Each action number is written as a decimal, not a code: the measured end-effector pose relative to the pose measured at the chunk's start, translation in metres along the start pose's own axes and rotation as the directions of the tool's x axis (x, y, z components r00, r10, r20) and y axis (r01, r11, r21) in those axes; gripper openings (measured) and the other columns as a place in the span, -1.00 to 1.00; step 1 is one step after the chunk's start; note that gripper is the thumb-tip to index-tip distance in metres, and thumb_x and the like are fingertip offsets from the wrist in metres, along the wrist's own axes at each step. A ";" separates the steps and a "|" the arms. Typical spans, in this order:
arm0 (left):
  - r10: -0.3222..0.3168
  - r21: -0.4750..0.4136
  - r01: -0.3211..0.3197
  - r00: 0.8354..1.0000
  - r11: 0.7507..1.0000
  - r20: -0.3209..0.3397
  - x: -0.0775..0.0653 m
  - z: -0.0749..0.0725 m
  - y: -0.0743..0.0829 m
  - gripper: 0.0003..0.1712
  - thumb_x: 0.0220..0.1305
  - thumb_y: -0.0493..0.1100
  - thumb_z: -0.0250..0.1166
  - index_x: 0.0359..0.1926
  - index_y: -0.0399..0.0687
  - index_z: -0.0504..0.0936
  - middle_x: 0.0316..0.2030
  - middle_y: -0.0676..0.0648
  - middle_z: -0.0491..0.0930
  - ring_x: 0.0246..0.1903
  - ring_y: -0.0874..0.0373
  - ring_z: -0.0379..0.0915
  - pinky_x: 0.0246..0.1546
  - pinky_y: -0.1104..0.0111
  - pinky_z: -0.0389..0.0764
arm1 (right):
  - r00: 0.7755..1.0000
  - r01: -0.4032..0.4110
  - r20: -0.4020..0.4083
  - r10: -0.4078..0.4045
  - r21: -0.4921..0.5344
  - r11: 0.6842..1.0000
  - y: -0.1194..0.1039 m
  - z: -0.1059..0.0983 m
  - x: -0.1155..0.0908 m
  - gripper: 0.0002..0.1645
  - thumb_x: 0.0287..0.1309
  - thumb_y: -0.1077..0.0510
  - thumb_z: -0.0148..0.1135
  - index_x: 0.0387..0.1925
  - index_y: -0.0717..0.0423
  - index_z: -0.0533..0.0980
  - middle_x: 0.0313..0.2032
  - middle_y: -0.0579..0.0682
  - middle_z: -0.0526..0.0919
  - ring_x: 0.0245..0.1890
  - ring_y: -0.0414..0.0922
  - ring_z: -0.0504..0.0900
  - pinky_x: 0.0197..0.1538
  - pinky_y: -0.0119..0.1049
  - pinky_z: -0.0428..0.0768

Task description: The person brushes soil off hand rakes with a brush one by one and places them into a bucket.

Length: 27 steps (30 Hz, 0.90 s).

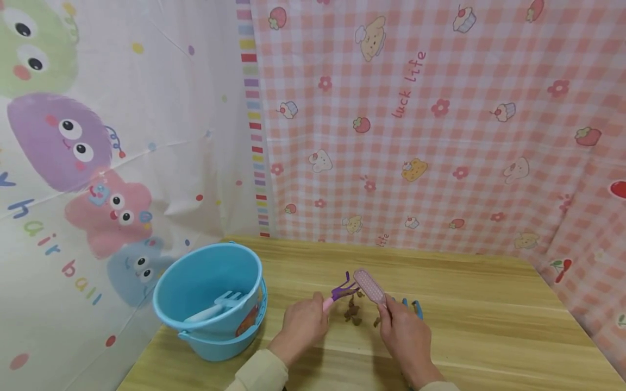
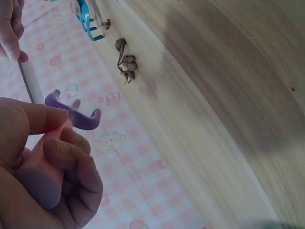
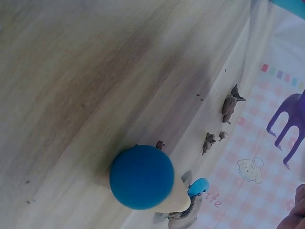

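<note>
My left hand (image 1: 302,326) grips the pink handle of a small toy rake (image 1: 342,291) with purple prongs; the left wrist view shows fingers and thumb curled round it. In my right hand (image 1: 407,338) is a narrow pink brush (image 1: 370,286), pinched by its handle and raised close beside the prongs. Its pale bristles show edge-on in the left wrist view. Brown lumps of soil or clay (image 1: 352,313) lie on the table below both tools. Partly hidden behind my right hand, a blue-pronged rake (image 1: 417,308) rests on the table; its round blue handle end (image 3: 142,177) fills the right wrist view.
A light blue bucket (image 1: 215,339) stands at the left of the wooden table (image 1: 489,320), with a pale blue toy fork (image 1: 220,305) inside. Patterned cloths hang behind and at both sides. Small brown crumbs (image 3: 199,97) dot the tabletop.
</note>
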<state>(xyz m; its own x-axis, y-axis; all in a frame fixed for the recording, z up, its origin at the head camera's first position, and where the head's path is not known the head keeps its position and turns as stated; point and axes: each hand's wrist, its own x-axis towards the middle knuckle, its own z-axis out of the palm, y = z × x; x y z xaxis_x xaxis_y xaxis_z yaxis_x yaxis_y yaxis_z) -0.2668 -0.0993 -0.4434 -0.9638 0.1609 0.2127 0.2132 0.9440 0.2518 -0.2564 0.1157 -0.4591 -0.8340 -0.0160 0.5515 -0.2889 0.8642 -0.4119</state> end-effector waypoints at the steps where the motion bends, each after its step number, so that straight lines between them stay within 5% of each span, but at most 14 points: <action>1: 0.006 -0.004 -0.006 1.000 1.000 -0.008 0.000 0.000 0.000 -0.75 0.31 -0.05 0.28 -0.32 -0.10 0.45 -0.66 0.02 0.32 -0.69 0.16 0.26 -0.67 0.32 0.34 | 1.000 -0.002 0.002 0.002 -0.002 1.000 0.000 0.000 0.000 -0.65 0.28 0.10 0.28 0.04 0.18 0.64 -0.38 0.00 0.72 -0.63 -0.18 0.48 -0.69 -0.26 0.34; 13: 0.064 0.061 -0.057 0.989 0.997 -0.131 -0.001 0.007 -0.003 -0.69 0.36 -0.03 0.25 -0.47 -0.08 0.47 -0.70 0.05 0.30 -0.72 0.17 0.27 -0.70 0.32 0.34 | 0.993 0.112 -0.045 -0.112 0.007 0.994 -0.010 0.004 -0.007 -0.75 0.19 0.15 0.36 -0.11 0.16 0.68 -0.51 -0.02 0.70 -0.68 -0.17 0.53 -0.68 -0.25 0.40; 27: 0.094 0.121 -0.076 0.983 0.990 -0.156 -0.005 0.013 -0.005 -0.73 0.31 -0.03 0.30 -0.41 -0.10 0.51 -0.66 0.04 0.37 -0.70 0.15 0.33 -0.66 0.32 0.38 | 0.998 0.003 0.059 0.001 -0.057 0.998 -0.006 0.006 -0.010 -0.81 0.22 0.10 0.33 -0.20 0.12 0.68 -0.47 0.08 0.71 -0.57 0.09 0.64 -0.64 0.01 0.50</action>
<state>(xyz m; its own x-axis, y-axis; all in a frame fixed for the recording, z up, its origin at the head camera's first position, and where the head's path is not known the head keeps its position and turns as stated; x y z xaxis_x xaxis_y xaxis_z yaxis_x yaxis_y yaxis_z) -0.2651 -0.1007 -0.4581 -0.9025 0.2024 0.3801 0.2645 0.9571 0.1185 -0.2494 0.1077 -0.4665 -0.8607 -0.0450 0.5072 -0.2637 0.8915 -0.3684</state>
